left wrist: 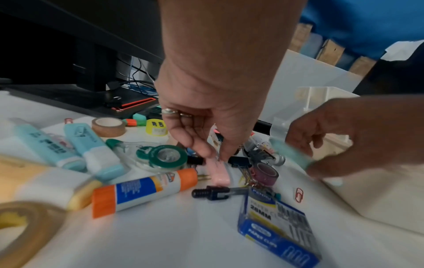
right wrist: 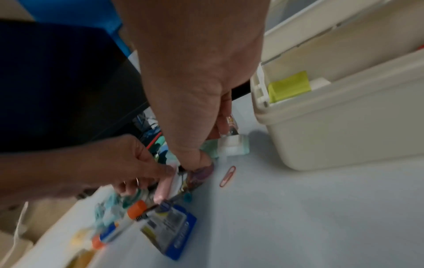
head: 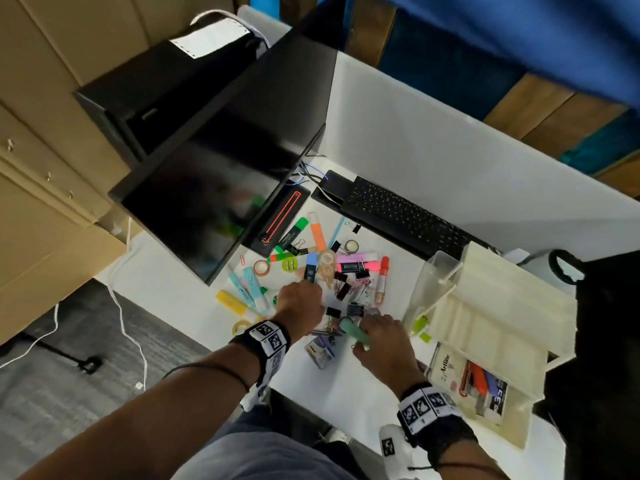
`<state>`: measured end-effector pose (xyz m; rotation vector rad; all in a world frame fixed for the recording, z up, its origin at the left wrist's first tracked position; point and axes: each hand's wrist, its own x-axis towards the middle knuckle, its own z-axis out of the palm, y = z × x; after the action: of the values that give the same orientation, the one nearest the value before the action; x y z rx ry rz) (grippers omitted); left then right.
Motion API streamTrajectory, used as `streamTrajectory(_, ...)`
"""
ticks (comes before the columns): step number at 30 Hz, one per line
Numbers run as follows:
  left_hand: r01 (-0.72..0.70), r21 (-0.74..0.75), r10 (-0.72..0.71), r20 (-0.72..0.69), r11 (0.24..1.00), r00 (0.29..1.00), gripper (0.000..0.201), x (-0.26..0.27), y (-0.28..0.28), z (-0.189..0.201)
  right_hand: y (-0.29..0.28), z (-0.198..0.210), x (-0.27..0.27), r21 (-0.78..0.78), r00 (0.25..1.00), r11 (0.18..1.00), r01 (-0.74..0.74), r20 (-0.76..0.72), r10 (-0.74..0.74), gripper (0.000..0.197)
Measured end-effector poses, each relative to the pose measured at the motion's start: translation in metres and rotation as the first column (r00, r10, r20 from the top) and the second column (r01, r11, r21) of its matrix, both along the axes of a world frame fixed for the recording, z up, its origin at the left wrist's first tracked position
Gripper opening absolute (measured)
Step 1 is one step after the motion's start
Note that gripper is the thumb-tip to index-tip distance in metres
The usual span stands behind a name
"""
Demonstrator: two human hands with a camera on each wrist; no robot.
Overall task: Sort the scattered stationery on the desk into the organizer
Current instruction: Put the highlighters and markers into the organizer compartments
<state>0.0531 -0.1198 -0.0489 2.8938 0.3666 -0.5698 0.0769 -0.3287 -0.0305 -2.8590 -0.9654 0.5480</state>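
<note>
Stationery lies scattered on the white desk (head: 346, 382) in front of me. My left hand (left wrist: 215, 156) reaches down into the pile, and its thumb and forefinger pinch the upper end of a pink stick (left wrist: 219, 174), which lies on the desk. The same pink stick (right wrist: 161, 186) shows under the left hand (right wrist: 160, 172) in the right wrist view. My right hand (head: 363, 336) grips a mint green highlighter (head: 353, 332) with a white end (right wrist: 231, 145), low over the desk. The cream organizer (head: 502, 306) stands open just right of it.
A dark monitor (head: 207, 209) and a keyboard (head: 405, 216) stand behind the pile. A glue stick (left wrist: 142, 190), a blue paper-clip box (left wrist: 275, 226), tape rolls (left wrist: 109, 127), binder clips (head: 343, 289) and a red paper clip (right wrist: 227, 176) lie around. A clear box (head: 485, 386) holds pens.
</note>
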Motion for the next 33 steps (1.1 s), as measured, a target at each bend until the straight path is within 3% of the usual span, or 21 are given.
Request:
streamTrajectory(3,0.002,-0.012,-0.002,0.015,1.0,1.0,0.036,0.005,0.001,0.002,-0.007,0.01,-0.001,0.245,0.951,0.926,0.286,-0.194,-0.242,0.028)
streamTrajectory(5,-0.021,-0.049,0.021,0.017,0.999,1.0,0.034,0.008,0.002,0.004,-0.013,0.018,-0.001,0.37,0.905,0.837,0.402,-0.296,-0.304,0.035)
streamTrajectory(9,-0.094,-0.15,0.099,0.024,0.984,0.995,0.035,0.011,0.003,0.004,-0.02,0.043,0.003,0.567,0.762,0.528,0.633,-0.575,-0.297,0.068)
streamTrajectory(11,-0.133,-0.184,0.14,0.031,0.974,0.99,0.04,0.012,0.002,0.006,-0.026,0.06,0.004,0.585,0.722,0.445,0.678,-0.646,-0.25,0.074)
streamTrajectory(15,-0.174,-0.171,0.183,0.038,0.97,0.982,0.051,0.013,-0.002,0.016,-0.042,0.096,0.007,0.615,0.679,0.294,0.732,-0.693,-0.242,0.043)
streamTrajectory(18,-0.172,-0.292,0.21,0.104,0.941,0.972,0.044,0.013,-0.004,0.029,-0.062,0.106,0.01,0.631,0.636,0.141,0.763,-0.694,-0.337,0.025)
streamTrajectory(22,-0.136,-0.593,0.306,0.196,0.793,0.932,0.037,0.018,-0.019,0.053,-0.097,0.123,0.015,0.631,0.571,-0.05,0.774,-0.73,-0.375,0.024)
streamTrajectory(24,-0.109,-0.669,0.323,0.204,0.736,0.924,0.034,0.026,-0.031,0.066,-0.115,0.132,0.018,0.627,0.546,-0.133,0.768,-0.749,-0.375,0.018)
streamTrajectory(28,0.009,-0.689,0.21,0.234,0.725,0.949,0.023,0.045,-0.065,0.09,-0.156,0.143,0.027,0.643,0.564,-0.161,0.749,-0.745,-0.356,0.022)
streamTrajectory(33,0.257,-0.66,0.036,0.396,0.706,0.918,0.022,0.072,-0.114,0.12,-0.206,0.141,0.046,0.723,0.624,-0.051,0.689,-0.627,-0.466,0.015)
